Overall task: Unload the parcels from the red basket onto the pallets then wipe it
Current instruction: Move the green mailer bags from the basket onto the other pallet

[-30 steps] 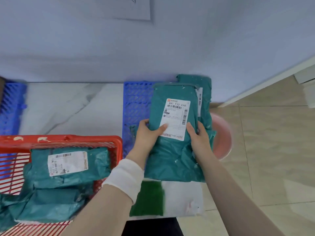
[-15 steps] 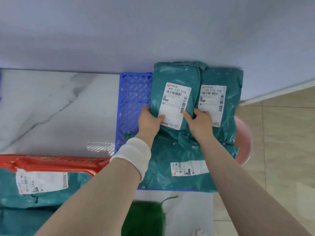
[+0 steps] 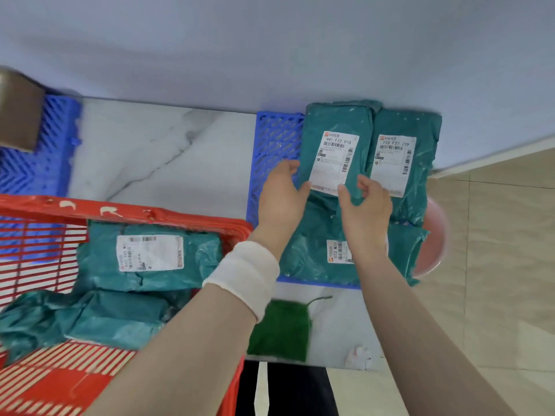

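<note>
A teal parcel labelled 841 point(image 3: 333, 139) lies flat on the blue pallet point(image 3: 276, 136) against the wall, beside a teal parcel labelled 730 point(image 3: 420, 130) and above a third parcel point(image 3: 312, 253). My left hand point(image 3: 282, 202) pinches the 841 parcel's near left edge, thumb on the label corner. My right hand point(image 3: 369, 208) hovers at its near right corner, fingers curled apart and holding nothing. The red basket point(image 3: 150, 214) at lower left holds a labelled teal parcel point(image 3: 99, 259) and more teal parcels point(image 3: 120, 316).
A green cloth point(image 3: 279, 328) lies on the marble surface point(image 3: 150, 151) below the pallet. A pink basin point(image 3: 432, 235) sits under the pallet's right edge. A second blue pallet point(image 3: 39, 163) with a brown box point(image 3: 18, 115) is at far left. Tiled floor lies to the right.
The 841 parcel went from being carried to lying on the pallet beside the 730 parcel. My right hand has loosened off it, and my view has swung back over the red basket.
</note>
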Action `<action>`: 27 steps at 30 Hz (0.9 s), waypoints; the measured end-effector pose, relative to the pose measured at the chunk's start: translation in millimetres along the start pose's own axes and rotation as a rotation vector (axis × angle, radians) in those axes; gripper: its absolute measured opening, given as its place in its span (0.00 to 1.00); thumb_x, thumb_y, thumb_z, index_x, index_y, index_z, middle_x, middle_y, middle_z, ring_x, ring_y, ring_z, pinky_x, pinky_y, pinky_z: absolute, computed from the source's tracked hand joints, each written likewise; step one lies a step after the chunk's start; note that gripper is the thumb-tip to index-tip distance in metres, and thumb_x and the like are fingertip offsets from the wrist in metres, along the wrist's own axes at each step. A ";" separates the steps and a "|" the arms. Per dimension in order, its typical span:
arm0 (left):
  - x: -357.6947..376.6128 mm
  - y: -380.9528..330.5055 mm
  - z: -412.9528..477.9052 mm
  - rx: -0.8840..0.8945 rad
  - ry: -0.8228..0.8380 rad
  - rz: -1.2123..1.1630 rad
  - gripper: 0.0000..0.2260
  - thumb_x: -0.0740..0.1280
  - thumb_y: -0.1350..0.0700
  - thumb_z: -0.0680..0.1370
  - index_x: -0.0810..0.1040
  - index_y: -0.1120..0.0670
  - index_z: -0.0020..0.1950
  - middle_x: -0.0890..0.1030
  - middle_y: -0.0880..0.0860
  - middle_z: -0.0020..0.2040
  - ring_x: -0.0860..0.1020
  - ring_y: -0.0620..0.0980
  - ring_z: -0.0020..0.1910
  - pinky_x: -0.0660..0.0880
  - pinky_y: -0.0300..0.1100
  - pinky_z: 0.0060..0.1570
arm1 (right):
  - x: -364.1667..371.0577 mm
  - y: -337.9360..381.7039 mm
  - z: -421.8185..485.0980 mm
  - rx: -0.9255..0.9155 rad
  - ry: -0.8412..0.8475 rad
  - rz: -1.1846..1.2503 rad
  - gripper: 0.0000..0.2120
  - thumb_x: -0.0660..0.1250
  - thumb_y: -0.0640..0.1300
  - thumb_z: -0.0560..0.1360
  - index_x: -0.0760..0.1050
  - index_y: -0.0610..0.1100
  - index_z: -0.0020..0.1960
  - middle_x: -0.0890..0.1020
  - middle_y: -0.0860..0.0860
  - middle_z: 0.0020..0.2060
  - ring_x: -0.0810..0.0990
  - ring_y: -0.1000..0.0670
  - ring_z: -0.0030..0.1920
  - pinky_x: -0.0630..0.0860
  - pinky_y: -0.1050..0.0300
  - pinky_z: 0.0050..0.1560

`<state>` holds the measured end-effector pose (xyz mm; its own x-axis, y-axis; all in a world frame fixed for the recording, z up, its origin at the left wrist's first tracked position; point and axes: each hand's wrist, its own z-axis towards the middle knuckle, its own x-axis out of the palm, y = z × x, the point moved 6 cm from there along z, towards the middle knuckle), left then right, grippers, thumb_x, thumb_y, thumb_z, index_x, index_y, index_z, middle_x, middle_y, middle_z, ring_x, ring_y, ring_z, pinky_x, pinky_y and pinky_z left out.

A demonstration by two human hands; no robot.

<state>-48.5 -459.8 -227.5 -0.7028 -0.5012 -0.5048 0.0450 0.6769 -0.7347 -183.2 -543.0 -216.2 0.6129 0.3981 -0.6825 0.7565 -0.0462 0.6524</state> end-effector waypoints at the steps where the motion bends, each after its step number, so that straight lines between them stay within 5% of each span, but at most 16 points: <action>1: -11.2 -1.1 -12.4 0.023 0.004 0.006 0.17 0.67 0.59 0.75 0.71 0.58 0.63 0.76 0.53 0.63 0.73 0.49 0.62 0.64 0.32 0.55 | -1.2 9.5 -15.0 -0.016 -0.004 0.010 0.20 0.64 0.49 0.75 0.69 0.44 0.65 0.73 0.47 0.61 0.67 0.46 0.64 0.63 0.55 0.65; 5: -60.0 3.1 -59.8 0.115 0.014 0.072 0.17 0.67 0.59 0.74 0.72 0.57 0.63 0.76 0.54 0.62 0.74 0.52 0.61 0.68 0.43 0.62 | -2.5 48.7 -73.8 -0.096 -0.036 -0.037 0.19 0.65 0.47 0.75 0.71 0.43 0.64 0.73 0.45 0.60 0.68 0.45 0.62 0.63 0.52 0.65; 9: -121.3 18.8 -103.0 0.231 0.013 0.034 0.15 0.67 0.61 0.73 0.75 0.55 0.60 0.78 0.53 0.58 0.76 0.50 0.56 0.66 0.36 0.57 | 7.6 81.0 -146.7 -0.182 -0.100 -0.074 0.17 0.66 0.45 0.74 0.73 0.42 0.61 0.75 0.43 0.57 0.69 0.43 0.60 0.62 0.56 0.62; 13: -186.5 59.5 -125.9 0.302 0.044 0.089 0.14 0.67 0.62 0.73 0.76 0.57 0.57 0.79 0.54 0.56 0.76 0.52 0.57 0.67 0.40 0.59 | 39.0 106.1 -223.5 -0.285 -0.115 -0.115 0.15 0.68 0.41 0.72 0.76 0.39 0.57 0.77 0.41 0.53 0.73 0.40 0.56 0.62 0.56 0.60; 17: -236.2 129.0 -136.3 0.116 0.092 0.198 0.15 0.67 0.58 0.74 0.74 0.57 0.61 0.78 0.53 0.60 0.74 0.51 0.60 0.68 0.42 0.61 | 76.5 98.6 -274.7 -0.230 0.004 -0.153 0.15 0.70 0.41 0.71 0.76 0.39 0.56 0.77 0.40 0.53 0.73 0.39 0.56 0.64 0.50 0.62; 23: -280.8 219.5 -142.1 -0.107 0.194 0.430 0.20 0.69 0.55 0.73 0.71 0.56 0.64 0.76 0.55 0.63 0.73 0.55 0.63 0.69 0.50 0.62 | 145.9 49.9 -309.9 0.057 0.439 -0.127 0.23 0.70 0.48 0.71 0.72 0.41 0.62 0.74 0.41 0.60 0.69 0.43 0.64 0.64 0.52 0.66; 27: -295.8 255.7 -138.4 -0.094 0.260 0.569 0.23 0.71 0.53 0.72 0.70 0.55 0.65 0.75 0.56 0.64 0.73 0.56 0.62 0.69 0.50 0.63 | 178.6 33.6 -317.8 0.118 0.546 -0.165 0.29 0.71 0.51 0.70 0.68 0.41 0.66 0.73 0.42 0.64 0.69 0.43 0.65 0.65 0.51 0.67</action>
<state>72.7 -63.8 -203.2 -0.7371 0.0907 -0.6697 0.4084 0.8493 -0.3345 -120.8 -182.3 -211.4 0.3019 0.8218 -0.4832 0.8716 -0.0325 0.4891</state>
